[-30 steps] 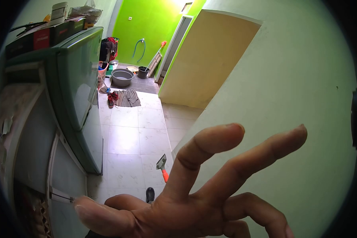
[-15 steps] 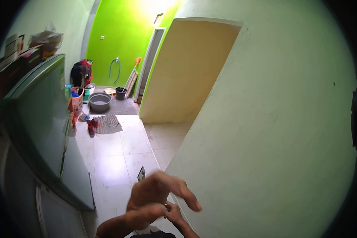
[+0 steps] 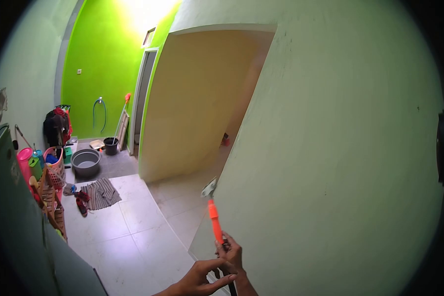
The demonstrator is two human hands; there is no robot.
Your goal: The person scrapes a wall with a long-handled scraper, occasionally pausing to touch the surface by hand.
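Note:
A long tool point(image 3: 214, 222) has a flat pale head, an orange section and a black shaft, and it slants up along the wall corner. My right hand point(image 3: 232, 255) is wrapped round the shaft just below the orange part. Lower down, my left hand point(image 3: 202, 277) curves beside the black shaft, thumb and fingers apart with a gap between them. The tool's head point(image 3: 208, 188) is near the edge of the pale green wall point(image 3: 330, 172), over the doorway floor; whether it touches the wall is unclear.
At the left stands a fridge point(image 3: 15, 197), with a wooden rack point(image 3: 52, 202) beyond it. Farther off are a striped mat point(image 3: 101, 193), red shoes point(image 3: 82, 203), a grey basin point(image 3: 86, 163), a black bucket point(image 3: 111, 146) and a pink basket point(image 3: 55, 167).
The view has turned right and the fridge has slid left. The tool's orange section has come into sight, its head higher. My left hand has dropped from in front of it towards the shaft.

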